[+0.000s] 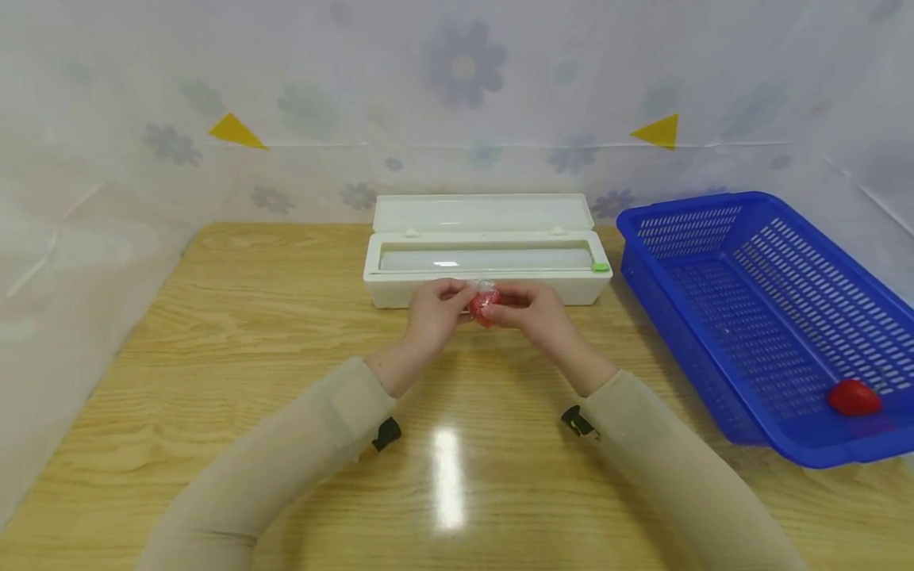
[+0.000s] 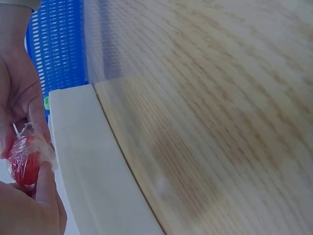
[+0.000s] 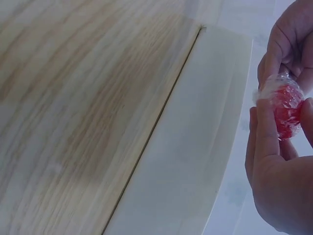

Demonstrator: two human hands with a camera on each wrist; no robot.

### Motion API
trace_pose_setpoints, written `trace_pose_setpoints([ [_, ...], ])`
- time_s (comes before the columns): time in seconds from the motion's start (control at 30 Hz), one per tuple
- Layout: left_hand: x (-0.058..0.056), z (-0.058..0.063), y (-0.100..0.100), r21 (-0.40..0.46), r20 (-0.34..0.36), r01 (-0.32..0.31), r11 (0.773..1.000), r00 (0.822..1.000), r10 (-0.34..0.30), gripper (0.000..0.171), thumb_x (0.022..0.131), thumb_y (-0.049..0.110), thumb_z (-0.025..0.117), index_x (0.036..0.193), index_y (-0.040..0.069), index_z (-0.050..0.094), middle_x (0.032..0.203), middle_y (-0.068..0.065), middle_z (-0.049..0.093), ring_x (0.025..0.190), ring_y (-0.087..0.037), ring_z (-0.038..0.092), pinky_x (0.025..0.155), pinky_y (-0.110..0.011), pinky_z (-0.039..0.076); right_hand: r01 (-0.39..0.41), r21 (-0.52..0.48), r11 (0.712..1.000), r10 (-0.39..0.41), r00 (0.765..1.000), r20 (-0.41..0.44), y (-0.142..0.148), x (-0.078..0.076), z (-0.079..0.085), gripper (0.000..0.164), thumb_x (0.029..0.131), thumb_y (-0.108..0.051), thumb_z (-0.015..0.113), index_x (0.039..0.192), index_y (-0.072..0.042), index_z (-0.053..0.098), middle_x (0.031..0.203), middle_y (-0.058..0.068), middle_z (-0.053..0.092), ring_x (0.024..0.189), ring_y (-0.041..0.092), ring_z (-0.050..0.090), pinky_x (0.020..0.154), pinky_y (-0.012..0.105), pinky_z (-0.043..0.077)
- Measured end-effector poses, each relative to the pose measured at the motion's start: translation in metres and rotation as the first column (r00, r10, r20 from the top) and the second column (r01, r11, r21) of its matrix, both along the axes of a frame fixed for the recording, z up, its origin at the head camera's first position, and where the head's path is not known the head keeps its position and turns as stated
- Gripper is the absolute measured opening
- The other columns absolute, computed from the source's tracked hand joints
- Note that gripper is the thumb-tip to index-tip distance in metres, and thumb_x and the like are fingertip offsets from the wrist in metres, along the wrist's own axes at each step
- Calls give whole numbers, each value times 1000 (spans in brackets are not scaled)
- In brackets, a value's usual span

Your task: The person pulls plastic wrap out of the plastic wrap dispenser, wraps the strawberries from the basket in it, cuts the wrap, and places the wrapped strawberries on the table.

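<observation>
Between both hands is a small red rounded thing [image 1: 484, 308] wrapped in clear, crinkled cling film. My left hand [image 1: 433, 314] pinches it from the left, and my right hand [image 1: 537, 314] grips it from the right with thumb and fingers. Close up in the right wrist view, the film on the red thing [image 3: 286, 110] is bunched and shiny; its exact kind is hard to tell. Right behind the hands stands a white cling film dispenser [image 1: 385, 295] with its lid [image 1: 485, 212] raised. A film roll [image 1: 485, 260] and a green slide cutter [image 1: 601, 268] show on it.
On the right is a blue plastic basket [image 1: 685, 317] with slotted sides, holding another red rounded thing [image 1: 854, 398]. The wooden table [image 1: 250, 317] ends at a flowered cloth [image 1: 464, 95] marked with two yellow triangles.
</observation>
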State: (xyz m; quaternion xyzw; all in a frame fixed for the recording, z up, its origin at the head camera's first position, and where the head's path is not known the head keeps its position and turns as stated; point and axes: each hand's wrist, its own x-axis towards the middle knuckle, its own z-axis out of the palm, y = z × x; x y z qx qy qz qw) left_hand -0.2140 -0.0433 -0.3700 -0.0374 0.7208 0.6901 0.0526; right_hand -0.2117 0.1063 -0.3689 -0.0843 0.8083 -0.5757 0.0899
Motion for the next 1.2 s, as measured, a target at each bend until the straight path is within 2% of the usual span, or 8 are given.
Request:
trace_pose_setpoints([
  [0.23,1,2,-3,-23,-3,-5,1000,1000,5,28,91,9,57,109,-12,62,110,-27,67,97,-30,67,82,-36,58,14,21,1000,-14,1000,-2,-4,2,1,43,85,-11,66,125,5,59,120,25,65,103,28,64,85,39,56],
  [0.43,1,5,-26,-86,13,11,996,1000,-10,32,92,13,56,114,-9,61,115,-24,64,99,-27,64,83,-31,57,-97,152,984,92,995,36,-1,9,5,68,89,-24,61,146,-1,33,134,26,55,116,33,57,95,47,50],
  [0.53,-3,11,-57,-117,22,-20,993,1000,23,37,93,16,54,120,-10,58,122,-23,60,103,-25,62,83,-24,57,-155,291,944,158,987,12,3,14,5,64,89,-30,60,142,0,40,136,23,53,120,35,52,100,51,45],
  [0.77,-7,13,-145,-301,45,-91,949,993,110,53,97,27,45,135,-9,46,134,-23,50,92,-6,56,71,-6,50,-243,588,771,327,944,-39,18,36,11,46,88,-29,60,123,1,60,123,20,63,112,33,56,97,51,46],
  [0.83,-10,8,-166,-390,36,-65,919,996,86,54,97,29,42,135,-11,45,134,-26,50,95,-11,56,78,-14,52,-250,625,740,347,937,-36,23,44,16,44,88,-28,61,120,1,61,120,20,65,110,32,57,95,51,47],
  [0.9,-14,0,-184,-498,29,-28,866,998,49,54,98,29,40,133,-12,46,133,-30,50,103,-24,56,87,-29,53,-245,646,723,340,940,-24,28,50,20,44,87,-30,61,120,1,61,119,19,65,109,32,58,93,51,48],
  [1.03,-24,-14,-208,-697,34,36,716,999,-17,51,98,25,38,126,-15,51,129,-37,51,115,-43,48,96,-54,44,-180,696,695,290,956,-41,36,50,21,44,88,-29,60,121,1,61,117,21,66,108,34,59,92,51,48],
  [1.2,-31,-21,-212,-831,55,72,551,997,-47,48,99,20,33,125,-16,51,128,-37,51,111,-44,51,95,-56,44,18,771,636,164,974,-157,42,35,11,39,88,-21,61,118,3,62,113,24,68,104,37,61,87,52,50],
])
